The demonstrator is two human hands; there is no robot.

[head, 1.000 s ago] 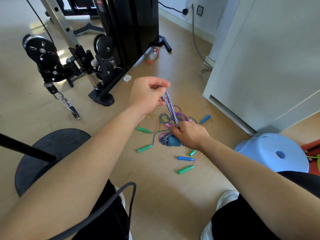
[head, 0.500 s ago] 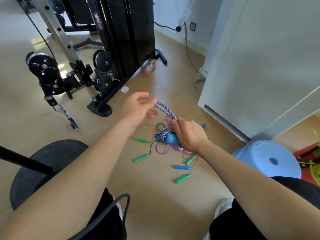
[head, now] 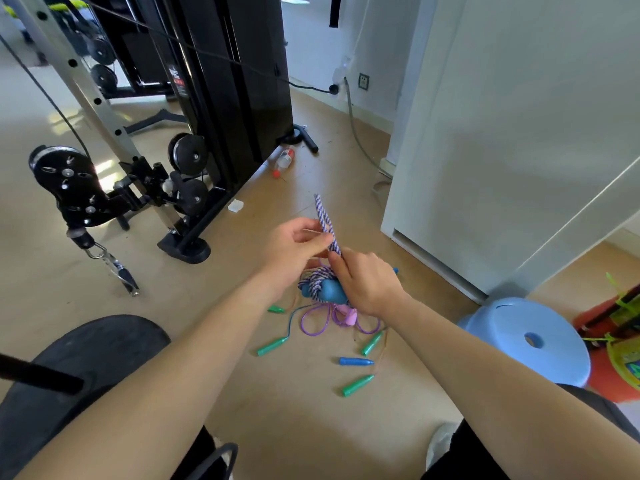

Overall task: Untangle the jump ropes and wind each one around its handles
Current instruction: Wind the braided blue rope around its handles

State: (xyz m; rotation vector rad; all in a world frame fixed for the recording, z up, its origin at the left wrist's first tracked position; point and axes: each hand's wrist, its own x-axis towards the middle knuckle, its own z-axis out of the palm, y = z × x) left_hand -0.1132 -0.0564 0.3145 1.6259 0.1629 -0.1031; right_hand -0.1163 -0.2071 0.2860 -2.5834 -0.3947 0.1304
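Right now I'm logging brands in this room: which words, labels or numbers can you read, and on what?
Nothing is legible.
Red-and-white sticker on the black weight machine: too blurred.
Label on the clear red-capped bottle: too blurred.
Print on the green-yellow package: too small.

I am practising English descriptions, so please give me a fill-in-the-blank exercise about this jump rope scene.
While the left hand pinches the braided rope, the right hand grips its wound handle pair, coloured ___.
___ green handles lie loose on the floor.
The stool stands to the person's ___.
Missing words: blue, four, right.
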